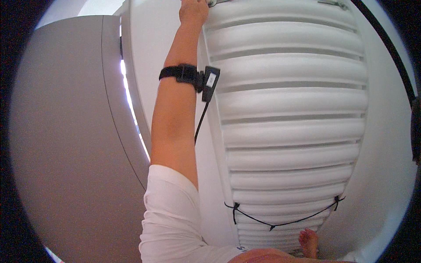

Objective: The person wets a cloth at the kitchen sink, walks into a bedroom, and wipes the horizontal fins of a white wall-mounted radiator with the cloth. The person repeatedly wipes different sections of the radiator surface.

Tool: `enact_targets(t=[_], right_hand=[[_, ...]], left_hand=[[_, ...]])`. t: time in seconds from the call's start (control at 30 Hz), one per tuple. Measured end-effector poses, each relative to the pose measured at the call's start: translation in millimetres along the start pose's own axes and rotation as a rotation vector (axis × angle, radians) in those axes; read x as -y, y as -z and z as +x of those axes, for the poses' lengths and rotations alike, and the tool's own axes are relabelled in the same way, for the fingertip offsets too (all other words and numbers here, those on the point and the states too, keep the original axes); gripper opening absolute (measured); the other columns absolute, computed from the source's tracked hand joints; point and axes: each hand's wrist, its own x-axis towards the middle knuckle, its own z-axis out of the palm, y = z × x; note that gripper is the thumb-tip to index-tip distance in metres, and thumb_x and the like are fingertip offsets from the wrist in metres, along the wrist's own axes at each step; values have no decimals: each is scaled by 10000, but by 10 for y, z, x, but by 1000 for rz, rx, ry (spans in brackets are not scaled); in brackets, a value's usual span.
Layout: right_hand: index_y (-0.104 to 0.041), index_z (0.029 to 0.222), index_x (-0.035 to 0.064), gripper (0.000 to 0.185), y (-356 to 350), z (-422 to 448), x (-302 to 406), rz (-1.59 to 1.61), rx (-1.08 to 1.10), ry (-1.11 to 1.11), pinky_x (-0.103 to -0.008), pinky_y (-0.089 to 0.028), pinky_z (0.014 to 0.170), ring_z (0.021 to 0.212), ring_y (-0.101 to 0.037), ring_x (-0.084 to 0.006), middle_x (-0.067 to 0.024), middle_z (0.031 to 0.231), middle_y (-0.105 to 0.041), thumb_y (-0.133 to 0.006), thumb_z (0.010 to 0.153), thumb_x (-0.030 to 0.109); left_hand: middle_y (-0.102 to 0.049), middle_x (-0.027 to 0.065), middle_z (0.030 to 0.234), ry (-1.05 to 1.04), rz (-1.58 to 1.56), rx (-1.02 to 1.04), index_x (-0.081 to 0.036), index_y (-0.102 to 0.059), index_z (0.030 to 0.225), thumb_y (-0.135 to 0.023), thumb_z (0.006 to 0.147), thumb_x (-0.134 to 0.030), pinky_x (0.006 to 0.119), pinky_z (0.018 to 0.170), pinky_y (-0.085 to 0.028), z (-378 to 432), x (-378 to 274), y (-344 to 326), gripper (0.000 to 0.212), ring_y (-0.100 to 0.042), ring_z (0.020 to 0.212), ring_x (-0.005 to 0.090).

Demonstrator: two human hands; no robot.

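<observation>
My left arm reaches up the picture, and my left hand lies at the top edge, its fingertips cut off by the frame. It is beside a small metal fitting at the top left corner of a white slatted panel; whether it grips the fitting is unclear. A black strap holds a small black device on my forearm, with a black cable running down. Low on the right, a small bare hand or foot shows in front of the slats; I cannot tell which it is.
A black cord is knotted at two points across the lower slats and sags between them. A grey-brown panel stands at left, with a bright narrow gap beside it. A white wall and a curved black strip are at right.
</observation>
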Motion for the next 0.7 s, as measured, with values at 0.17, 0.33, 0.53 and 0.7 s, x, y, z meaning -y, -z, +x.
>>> enact_targets(t=[0.17,0.33,0.53,0.7], right_hand=[[-564,1014,80,217,181,96,-272,-17,256,41,-306,-517,586,687,-600,-197,-77,826,-629,-603,848,215],[-549,1023,79,221,-52,-172,29,-45,-103,-135,-306,-517,578,652,-597,-193,-80,791,-627,-605,843,195],[-533,1082,69,272,453,525,-138,-140,158,216,-306,-514,591,680,-604,-190,-87,817,-633,-594,847,192],[-543,1092,55,266,-65,108,-44,-108,116,89,-307,-512,563,645,-605,-182,-89,801,-634,-582,850,161]], left_hand=[[-319,275,1378,-14,-214,-37,0,-386,1321,-376,969,-207,453,1049,-326,-1796,-589,478,408,-293,1300,431],[-52,321,1453,163,-443,332,7,-77,1447,-351,955,-125,460,1072,-304,-2815,-1030,1102,578,-176,1354,449],[-212,306,1419,-62,-92,-21,-57,-238,1426,-388,969,-218,480,1041,-350,-1459,-354,238,507,-287,1297,462],[-361,276,1357,-42,-99,-45,-28,-370,1331,-402,948,-251,470,1012,-356,-26,182,-2,445,-374,1215,451]])
